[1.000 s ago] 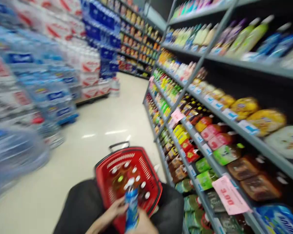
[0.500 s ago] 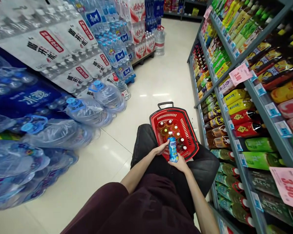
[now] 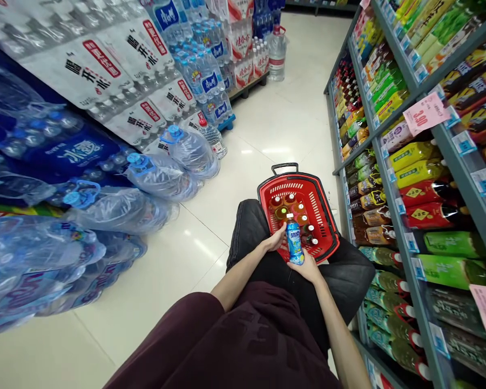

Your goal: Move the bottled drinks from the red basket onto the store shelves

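A blue-labelled drink bottle (image 3: 294, 242) with a white cap is held between my two hands, cap pointing away from me. My left hand (image 3: 276, 239) grips its left side near the top. Round the bottom end, my right hand (image 3: 305, 266) has its fingers closed. The bottle is over the near side of a red shopping basket (image 3: 318, 213), which sits between my bent legs. Inside the basket stand several capped bottles (image 3: 290, 199) with dark and amber drinks, grouped toward its left and middle. The bottle and my hands cover part of the near rim.
On the right, a grey shelf rack (image 3: 372, 141) holds rows of drink bottles with price tags (image 3: 426, 112). To the left, large water jugs (image 3: 162, 175) in plastic wrap stand before stacked water packs (image 3: 101, 67). Tiled floor (image 3: 267, 121) runs between them.
The view has shifted slightly, so the whole scene sits a little further right. Both hands keep hold of the blue-labelled bottle, with little change in its pose over the basket.
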The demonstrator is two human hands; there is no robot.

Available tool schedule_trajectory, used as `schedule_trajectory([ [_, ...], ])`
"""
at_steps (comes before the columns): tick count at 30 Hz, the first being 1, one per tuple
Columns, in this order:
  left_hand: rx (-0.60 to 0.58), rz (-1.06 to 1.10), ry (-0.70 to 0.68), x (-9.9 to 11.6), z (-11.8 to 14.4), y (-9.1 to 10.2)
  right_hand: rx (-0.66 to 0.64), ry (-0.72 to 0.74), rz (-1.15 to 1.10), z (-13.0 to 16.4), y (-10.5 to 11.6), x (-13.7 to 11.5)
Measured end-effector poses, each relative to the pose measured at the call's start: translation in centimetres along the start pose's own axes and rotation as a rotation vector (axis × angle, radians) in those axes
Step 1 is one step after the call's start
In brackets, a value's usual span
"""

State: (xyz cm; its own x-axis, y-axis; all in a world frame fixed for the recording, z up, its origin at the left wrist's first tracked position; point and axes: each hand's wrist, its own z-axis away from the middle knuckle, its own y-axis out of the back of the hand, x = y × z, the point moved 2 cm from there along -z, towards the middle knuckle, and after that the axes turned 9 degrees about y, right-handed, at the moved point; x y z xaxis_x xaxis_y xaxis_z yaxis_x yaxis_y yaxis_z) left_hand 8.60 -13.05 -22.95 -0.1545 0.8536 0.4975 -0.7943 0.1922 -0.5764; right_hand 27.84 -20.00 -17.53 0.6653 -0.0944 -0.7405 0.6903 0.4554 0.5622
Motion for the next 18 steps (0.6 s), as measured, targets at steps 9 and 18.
schedule_trajectory([
  [9, -0.011, -0.004, -0.012, 0.31, 0.47, -0.29, 0.002, -0.023, 0.035, 0.07, 0.25, -0.55],
  [18, -0.031, -0.001, -0.028, 0.43, 0.33, -0.23, 0.005, -0.01, 0.011, 0.11, 0.26, -0.56],
])
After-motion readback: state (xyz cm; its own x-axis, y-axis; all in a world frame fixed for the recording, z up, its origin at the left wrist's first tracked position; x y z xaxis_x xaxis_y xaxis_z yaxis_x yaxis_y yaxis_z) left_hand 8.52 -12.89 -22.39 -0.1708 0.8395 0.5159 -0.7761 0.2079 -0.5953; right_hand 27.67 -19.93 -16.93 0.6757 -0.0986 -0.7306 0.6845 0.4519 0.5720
